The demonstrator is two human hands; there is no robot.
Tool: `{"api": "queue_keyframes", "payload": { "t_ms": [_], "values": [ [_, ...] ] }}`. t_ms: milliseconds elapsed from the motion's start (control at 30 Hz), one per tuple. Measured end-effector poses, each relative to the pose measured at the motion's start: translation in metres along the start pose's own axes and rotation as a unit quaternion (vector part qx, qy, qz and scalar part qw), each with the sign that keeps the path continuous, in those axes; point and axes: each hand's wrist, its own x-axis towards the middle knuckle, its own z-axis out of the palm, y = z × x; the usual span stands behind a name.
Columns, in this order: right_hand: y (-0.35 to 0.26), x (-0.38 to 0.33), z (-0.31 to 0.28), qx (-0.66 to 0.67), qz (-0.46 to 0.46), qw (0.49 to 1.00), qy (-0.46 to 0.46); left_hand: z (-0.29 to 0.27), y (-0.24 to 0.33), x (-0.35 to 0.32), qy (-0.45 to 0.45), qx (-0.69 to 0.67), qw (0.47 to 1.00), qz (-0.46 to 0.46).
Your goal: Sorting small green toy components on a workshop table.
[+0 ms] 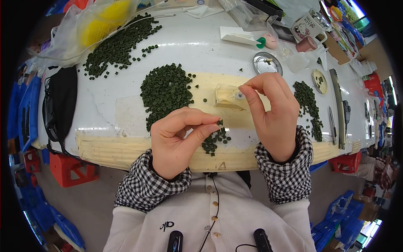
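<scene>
Between thumb and forefinger, my left hand [178, 136] pinches a small dark green round part [220, 122], held just above the table. My right hand [273, 107] is closed in a pinch over the right end of a cream, tape-wrapped block [226, 97]; what its fingertips hold, if anything, is too small to make out. A small whitish piece [239, 96] shows on the block right below those fingertips. Behind my left hand lies a big heap of the green parts [166, 90]. A smaller group of them [214, 143] sits between my hands, near the table's front edge.
More green parts lie in a far-left pile [119, 44] and a right-hand pile [307, 105]. A round metal tin [267, 64], a mug [308, 27], tweezers [332, 124] and a long metal bar [337, 109] stand or lie rightward. A black cloth bag [61, 105] is at left.
</scene>
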Motion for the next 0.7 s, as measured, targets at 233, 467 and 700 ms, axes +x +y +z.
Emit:
{"api": "queue_keyframes", "payload": {
  "t_ms": [233,467,700],
  "values": [
    [-0.006,-0.004,-0.006,-0.044,-0.039,0.998,0.020,-0.001,-0.001,-0.001,0.013,-0.019,1.000,-0.008],
    [-0.033,-0.038,-0.007,0.154,0.039,0.984,-0.077,-0.001,-0.001,-0.001,0.011,-0.030,0.999,-0.007],
    [-0.035,-0.044,0.000,0.178,0.049,0.980,-0.072,0.001,-0.004,0.001,0.010,-0.026,1.000,0.010]
  ]
}}
